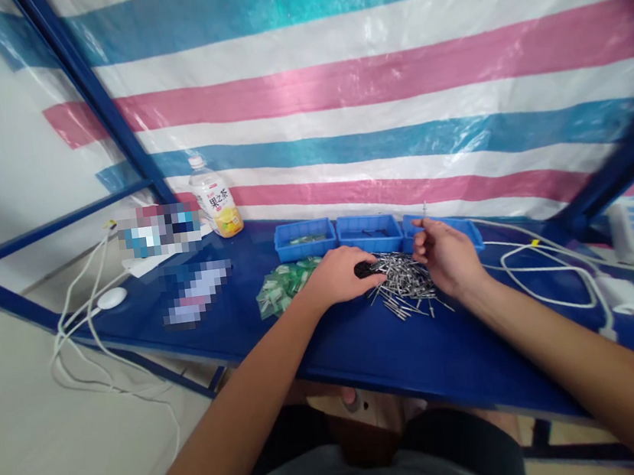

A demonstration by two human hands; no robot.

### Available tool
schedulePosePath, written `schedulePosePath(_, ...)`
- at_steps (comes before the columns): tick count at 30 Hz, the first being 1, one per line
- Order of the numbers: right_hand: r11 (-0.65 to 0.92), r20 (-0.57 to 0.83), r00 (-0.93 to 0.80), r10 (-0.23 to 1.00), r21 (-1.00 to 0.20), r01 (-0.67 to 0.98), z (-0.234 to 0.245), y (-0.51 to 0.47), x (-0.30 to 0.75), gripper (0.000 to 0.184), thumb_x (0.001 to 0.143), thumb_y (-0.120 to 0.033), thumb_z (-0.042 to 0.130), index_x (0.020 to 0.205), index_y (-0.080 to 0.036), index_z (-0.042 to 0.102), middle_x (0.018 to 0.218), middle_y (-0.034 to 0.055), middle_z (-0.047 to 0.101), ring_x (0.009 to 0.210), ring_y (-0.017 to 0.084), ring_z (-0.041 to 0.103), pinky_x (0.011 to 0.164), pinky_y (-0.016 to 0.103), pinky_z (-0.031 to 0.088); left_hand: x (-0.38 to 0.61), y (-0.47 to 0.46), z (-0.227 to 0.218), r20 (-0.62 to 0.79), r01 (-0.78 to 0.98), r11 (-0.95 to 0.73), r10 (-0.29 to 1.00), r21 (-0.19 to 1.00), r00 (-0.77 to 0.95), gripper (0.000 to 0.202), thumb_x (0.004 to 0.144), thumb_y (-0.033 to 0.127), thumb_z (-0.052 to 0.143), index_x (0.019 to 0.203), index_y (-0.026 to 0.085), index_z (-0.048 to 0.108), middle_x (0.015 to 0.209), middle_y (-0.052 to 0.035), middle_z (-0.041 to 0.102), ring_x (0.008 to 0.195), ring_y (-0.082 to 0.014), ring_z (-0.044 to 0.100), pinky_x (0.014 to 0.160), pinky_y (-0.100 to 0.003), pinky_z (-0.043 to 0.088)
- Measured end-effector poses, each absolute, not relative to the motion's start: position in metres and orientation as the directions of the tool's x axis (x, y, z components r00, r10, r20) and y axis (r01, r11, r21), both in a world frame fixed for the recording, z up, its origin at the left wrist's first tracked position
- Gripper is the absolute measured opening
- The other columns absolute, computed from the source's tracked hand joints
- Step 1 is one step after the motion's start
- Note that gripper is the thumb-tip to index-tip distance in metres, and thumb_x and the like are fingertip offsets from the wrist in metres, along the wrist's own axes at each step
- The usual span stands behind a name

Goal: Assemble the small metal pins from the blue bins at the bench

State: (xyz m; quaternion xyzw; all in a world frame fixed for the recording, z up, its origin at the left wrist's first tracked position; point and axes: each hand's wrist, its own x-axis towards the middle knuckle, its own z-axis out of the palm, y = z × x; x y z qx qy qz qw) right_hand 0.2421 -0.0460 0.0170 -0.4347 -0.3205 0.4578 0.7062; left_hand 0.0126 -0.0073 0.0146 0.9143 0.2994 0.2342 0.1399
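Observation:
My left hand (pixel 345 274) curls over the left side of a heap of metal pop rivets (pixel 406 280). Between its thumb and fingers is a small dark black item (pixel 363 269), too blurred to name. To the right of the heap, my right hand (pixel 450 258) is raised, its thumb and fingertips pinched on a thin pop rivet (pixel 425 209) that points upward. Green-tinted small plastic bags (pixel 285 286) lie in a pile beside my left wrist. Behind the hands stand three blue bins in a row: a left bin (pixel 306 251), a middle bin (pixel 371 245) and a right bin (pixel 471 231) partly hidden by my right hand.
The blue table (pixel 342 350) is narrow, with its front edge close to my lap. A drink bottle (pixel 216 200) stands at the back left. White cables (pixel 557 266) and an adapter (pixel 628 297) lie at the right; more cables (pixel 82 328) hang at the left. Striped sheeting (pixel 333 89) closes the back.

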Motion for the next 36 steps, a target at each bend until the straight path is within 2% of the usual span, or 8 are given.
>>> schedulePosePath(5,0.198,0.039,0.397,0.917,-0.909,-0.368,0.017,-0.045,0.244,0.013,0.089,-0.033,0.077,0.093,-0.021,0.074,0.062,-0.0012,0.058,0.052,0.011,0.047,0.041,0.021,0.038,0.012,-0.010,0.015,0.328,0.479,-0.791,0.599,0.380,0.730,0.051,0.095,0.061,0.072,0.132,0.026,0.076,0.134,-0.0080,0.076,0.128,-0.0304,0.067,0.112,-0.045,0.049)
schedulePosePath(9,0.186,0.019,0.412,0.911,-0.911,-0.369,0.015,-0.043,0.246,0.015,0.088,-0.034,0.078,0.093,-0.020,0.073,0.062,-0.0017,0.058,0.052,0.011,0.047,0.041,0.020,0.038,0.012,-0.009,0.014,0.331,0.427,-0.822,0.550,0.378,0.767,0.043,0.096,0.058,0.072,0.125,0.027,0.080,0.137,-0.0063,0.076,0.132,-0.0289,0.066,0.115,-0.042,0.048)
schedulePosePath(14,0.160,-0.003,0.414,0.910,-0.920,-0.359,0.013,-0.043,0.244,0.019,0.086,-0.036,0.081,0.091,-0.019,0.073,0.061,-0.0023,0.057,0.049,0.010,0.046,0.038,0.019,0.035,0.013,-0.007,0.015,0.367,0.375,-0.845,0.511,0.382,0.777,0.033,0.103,0.047,0.065,0.117,0.023,0.083,0.124,-0.0067,0.080,0.120,-0.0252,0.073,0.111,-0.039,0.051)
schedulePosePath(18,0.106,-0.028,0.423,0.906,-0.951,-0.291,0.015,-0.046,0.242,0.031,0.089,-0.050,0.080,0.084,-0.020,0.070,0.058,-0.0014,0.058,0.044,0.010,0.046,0.032,0.019,0.028,0.015,-0.007,0.016,0.371,0.395,-0.840,0.525,0.373,0.766,0.024,0.100,0.040,0.069,0.109,0.024,0.084,0.116,-0.0058,0.082,0.111,-0.0244,0.075,0.103,-0.038,0.055)
schedulePosePath(22,0.155,0.064,0.421,0.905,-0.971,-0.184,0.019,-0.047,0.244,0.045,0.086,-0.064,0.080,0.081,-0.021,0.068,0.058,-0.0006,0.061,0.043,0.010,0.049,0.032,0.020,0.026,0.017,-0.007,0.015,0.370,0.435,-0.812,0.570,0.389,0.734,0.017,0.095,0.036,0.074,0.102,0.025,0.085,0.112,-0.0045,0.082,0.107,-0.0248,0.075,0.100,-0.038,0.056)
schedulePosePath(29,0.215,0.158,0.363,0.918,-0.969,-0.122,0.017,-0.047,0.245,0.048,0.086,-0.069,0.079,0.081,-0.022,0.071,0.058,-0.0002,0.062,0.044,0.011,0.049,0.036,0.022,0.030,0.022,-0.008,0.018,0.402,0.398,-0.788,0.593,0.470,0.698,0.016,0.095,0.028,0.069,0.092,0.021,0.084,0.104,-0.0057,0.082,0.098,-0.0227,0.076,0.094,-0.036,0.057)
schedulePosePath(33,0.322,0.347,0.262,0.900,-0.937,0.135,0.017,-0.051,0.240,0.041,0.091,-0.064,0.077,0.085,-0.023,0.074,0.072,0.0032,0.072,0.055,0.013,0.057,0.045,0.024,0.042,0.024,-0.012,0.024,0.489,0.377,-0.739,0.660,0.559,0.570,0.013,0.095,0.020,0.066,0.096,0.020,0.080,0.105,-0.0043,0.083,0.100,-0.0217,0.076,0.099,-0.037,0.057)
schedulePosePath(36,0.366,0.414,0.153,0.897,-0.892,0.267,0.016,-0.054,0.235,0.034,0.090,-0.058,0.080,0.093,-0.024,0.078,0.088,0.0048,0.078,0.064,0.015,0.061,0.054,0.026,0.051,0.024,-0.015,0.028,0.499,0.351,-0.682,0.719,0.642,0.484,0.013,0.099,0.023,0.062,0.102,0.020,0.075,0.106,-0.0047,0.082,0.101,-0.0212,0.077,0.098,-0.036,0.059)
